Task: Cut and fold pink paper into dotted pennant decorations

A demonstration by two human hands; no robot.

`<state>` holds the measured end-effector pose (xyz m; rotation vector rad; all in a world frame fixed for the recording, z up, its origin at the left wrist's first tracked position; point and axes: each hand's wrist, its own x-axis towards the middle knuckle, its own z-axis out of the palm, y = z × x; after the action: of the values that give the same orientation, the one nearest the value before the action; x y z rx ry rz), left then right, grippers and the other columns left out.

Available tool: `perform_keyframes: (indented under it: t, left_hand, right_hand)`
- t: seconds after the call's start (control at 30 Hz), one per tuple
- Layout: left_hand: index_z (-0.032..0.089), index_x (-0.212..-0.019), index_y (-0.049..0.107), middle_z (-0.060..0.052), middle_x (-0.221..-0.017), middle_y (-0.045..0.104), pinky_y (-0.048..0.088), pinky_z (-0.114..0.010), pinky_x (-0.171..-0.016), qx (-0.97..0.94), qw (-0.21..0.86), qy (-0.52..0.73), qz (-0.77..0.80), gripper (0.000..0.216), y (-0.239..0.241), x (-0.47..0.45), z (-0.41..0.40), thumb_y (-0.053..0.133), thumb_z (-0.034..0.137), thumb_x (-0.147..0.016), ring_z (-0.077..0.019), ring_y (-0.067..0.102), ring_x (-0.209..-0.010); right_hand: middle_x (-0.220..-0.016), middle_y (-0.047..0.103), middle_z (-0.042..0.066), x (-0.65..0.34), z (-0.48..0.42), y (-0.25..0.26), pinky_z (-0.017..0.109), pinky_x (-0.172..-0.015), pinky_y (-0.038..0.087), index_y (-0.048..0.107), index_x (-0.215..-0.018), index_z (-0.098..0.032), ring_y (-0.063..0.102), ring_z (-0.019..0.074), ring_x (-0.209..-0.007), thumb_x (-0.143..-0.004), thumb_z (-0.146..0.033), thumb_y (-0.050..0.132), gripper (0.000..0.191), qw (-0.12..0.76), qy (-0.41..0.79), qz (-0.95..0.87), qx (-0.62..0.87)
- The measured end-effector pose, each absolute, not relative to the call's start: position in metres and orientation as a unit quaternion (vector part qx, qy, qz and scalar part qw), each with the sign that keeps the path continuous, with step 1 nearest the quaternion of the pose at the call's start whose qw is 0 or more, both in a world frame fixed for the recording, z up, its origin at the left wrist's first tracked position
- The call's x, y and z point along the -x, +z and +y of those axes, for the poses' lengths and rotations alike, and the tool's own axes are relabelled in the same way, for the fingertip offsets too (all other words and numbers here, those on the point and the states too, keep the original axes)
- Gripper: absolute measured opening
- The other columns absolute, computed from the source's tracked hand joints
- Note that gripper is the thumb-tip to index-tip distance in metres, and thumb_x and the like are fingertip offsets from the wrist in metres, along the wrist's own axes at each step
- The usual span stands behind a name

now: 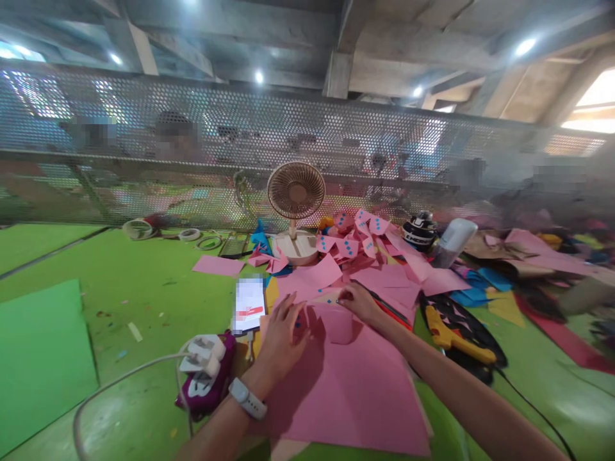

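Note:
Several pink paper sheets (350, 397) lie stacked in front of me. On top is a smaller pink paper piece (340, 325), with small blue diamond marks near its far edge. My left hand (284, 330), with a white watch (248, 398) on the wrist, rests at the left of this piece, fingers stretched out and apart. Over its far right edge, beside the blue marks, my right hand (358, 302) has its thumb and fingertips pinched together. What sits between those fingertips is too small to make out.
Left of the papers are a lit phone (248, 304) and a purple power strip (206, 378) with a looping cable. A small fan (295, 192) stands behind, beside crumpled pink pieces (368, 234). At right lies a yellow-handled glue gun (459, 336) on a black tray.

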<state>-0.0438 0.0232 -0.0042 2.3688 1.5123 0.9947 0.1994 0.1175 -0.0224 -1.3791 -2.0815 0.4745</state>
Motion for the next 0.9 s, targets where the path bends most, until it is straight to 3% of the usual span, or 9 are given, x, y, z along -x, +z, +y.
perform_keyframes:
  t: [0.13, 0.53, 0.7, 0.9]
  left_hand:
    - [0.019, -0.125, 0.047, -0.013, -0.138, 0.039, 0.031, -0.051, -0.106, -0.791, 0.079, 0.336, 0.505, 0.045, 0.000, 0.043, 0.021, 0.056, 0.022, -0.080, -0.0289, 0.031, -0.131]
    - [0.021, -0.124, 0.048, -0.012, -0.140, 0.037, 0.030, -0.051, -0.106, -0.786, 0.111, 0.366, 0.485, 0.044, 0.002, 0.041, 0.018, 0.056, 0.021, -0.081, -0.0283, 0.031, -0.131]
    - [0.022, -0.122, 0.052, -0.011, -0.138, 0.040, 0.030, -0.051, -0.107, -0.778, 0.126, 0.380, 0.484, 0.042, 0.007, 0.040, 0.016, 0.057, 0.022, -0.080, -0.0298, 0.033, -0.130]
    - [0.024, -0.118, 0.056, -0.008, -0.135, 0.046, 0.031, -0.047, -0.107, -0.753, 0.185, 0.420, 0.471, 0.039, 0.019, 0.039, 0.011, 0.056, 0.019, -0.080, -0.0272, 0.039, -0.126]
  right_hand:
    - [-0.081, 0.066, 0.005, -0.199, 0.116, -0.024, 0.024, -0.066, 0.042, 0.066, -0.080, -0.015, 0.057, 0.0162, -0.074, -0.071, -0.018, 0.064, 0.010, 0.305, 0.191, -0.781, 0.511]
    - [-0.075, 0.066, 0.004, -0.197, 0.110, -0.022, 0.029, -0.075, 0.040, 0.067, -0.066, -0.017, 0.057, 0.0190, -0.078, -0.068, -0.015, 0.063, 0.005, 0.327, 0.209, -0.755, 0.528]
    - [-0.071, 0.065, 0.003, -0.199, 0.114, -0.022, 0.029, -0.070, 0.041, 0.066, -0.066, -0.018, 0.057, 0.0180, -0.073, -0.066, -0.019, 0.063, 0.004, 0.355, 0.244, -0.722, 0.542]
    - [-0.068, 0.064, 0.003, -0.202, 0.106, -0.001, 0.029, -0.062, 0.044, 0.063, -0.074, -0.014, 0.057, 0.0159, -0.064, -0.071, -0.035, 0.059, 0.021, 0.394, 0.317, -0.682, 0.528]
